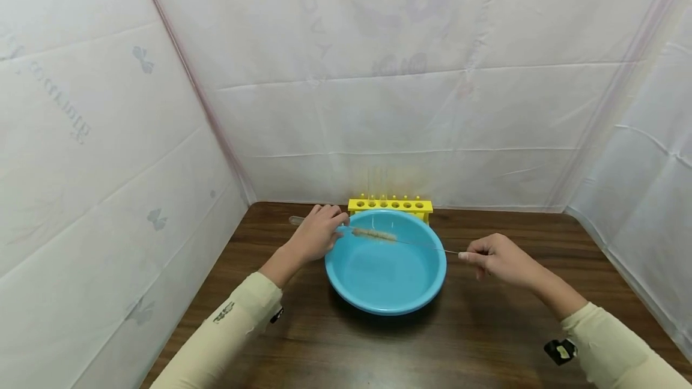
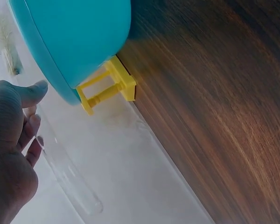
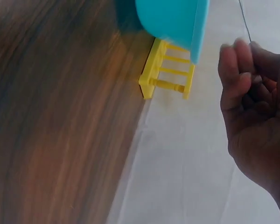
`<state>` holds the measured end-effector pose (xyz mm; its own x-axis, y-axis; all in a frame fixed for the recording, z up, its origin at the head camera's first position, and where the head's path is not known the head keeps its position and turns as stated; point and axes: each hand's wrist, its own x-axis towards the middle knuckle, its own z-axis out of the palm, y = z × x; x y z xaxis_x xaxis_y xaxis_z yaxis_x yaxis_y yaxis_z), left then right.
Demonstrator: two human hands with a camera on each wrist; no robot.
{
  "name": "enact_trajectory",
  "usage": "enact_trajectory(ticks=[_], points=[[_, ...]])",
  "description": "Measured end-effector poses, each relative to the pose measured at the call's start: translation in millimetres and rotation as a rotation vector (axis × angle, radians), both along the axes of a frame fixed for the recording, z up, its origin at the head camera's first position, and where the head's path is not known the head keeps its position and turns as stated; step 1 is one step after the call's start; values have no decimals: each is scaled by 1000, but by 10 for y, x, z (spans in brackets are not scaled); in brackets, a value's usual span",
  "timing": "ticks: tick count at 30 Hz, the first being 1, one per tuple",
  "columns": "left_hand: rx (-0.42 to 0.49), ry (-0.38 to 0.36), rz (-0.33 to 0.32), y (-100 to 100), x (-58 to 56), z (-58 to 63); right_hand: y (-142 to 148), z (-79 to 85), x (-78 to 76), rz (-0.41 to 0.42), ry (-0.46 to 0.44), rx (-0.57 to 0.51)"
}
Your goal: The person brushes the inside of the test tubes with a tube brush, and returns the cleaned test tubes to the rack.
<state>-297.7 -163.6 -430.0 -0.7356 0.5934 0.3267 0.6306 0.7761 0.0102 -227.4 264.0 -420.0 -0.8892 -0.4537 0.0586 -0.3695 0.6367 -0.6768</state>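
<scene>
My left hand (image 1: 319, 233) grips a clear glass test tube (image 2: 72, 179) over the left rim of a blue basin (image 1: 386, 281). The tube's rounded end sticks out to the left, past the hand. A test tube brush (image 1: 374, 235) with pale bristles stretches above the basin. Its bristles are outside the tube, close to the left fingers; whether the tip touches the tube's mouth is hidden by them. Right of the basin, my right hand (image 1: 500, 259) pinches the end of the brush's thin wire handle (image 3: 245, 21) between thumb and fingers.
Behind the basin stands a yellow test tube rack (image 1: 425, 205), partly hidden, with faint clear tubes (image 1: 376, 182) upright toward its left side. Everything is on a dark wooden table (image 1: 346, 353). White sheeting (image 1: 346, 119) encloses the back and sides.
</scene>
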Motion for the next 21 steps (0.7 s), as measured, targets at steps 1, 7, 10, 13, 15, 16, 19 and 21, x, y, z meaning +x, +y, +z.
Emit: enact_trajectory(ticks=[1,7,10,13,15,16,19,21], points=[[2,6,-4,2,-1,-2,2,0,-2,14,-52,-26],[7,12,-4,18,-3,-9,9,-51,-13,91,-186,-127],[13,-6,7,18,10,-2,-13,-86,-3,76,-116,-71],[19,-24,14,16,26,10,-54,-138,10,69,85,67],[26,-34,17,19,30,15,-83,-180,18,69,246,153],[27,-39,19,19,33,18,-94,-202,19,73,329,187],[33,-65,21,18,31,19,-104,-261,21,74,524,236],[35,-86,15,20,29,18,-95,-284,22,69,629,251]])
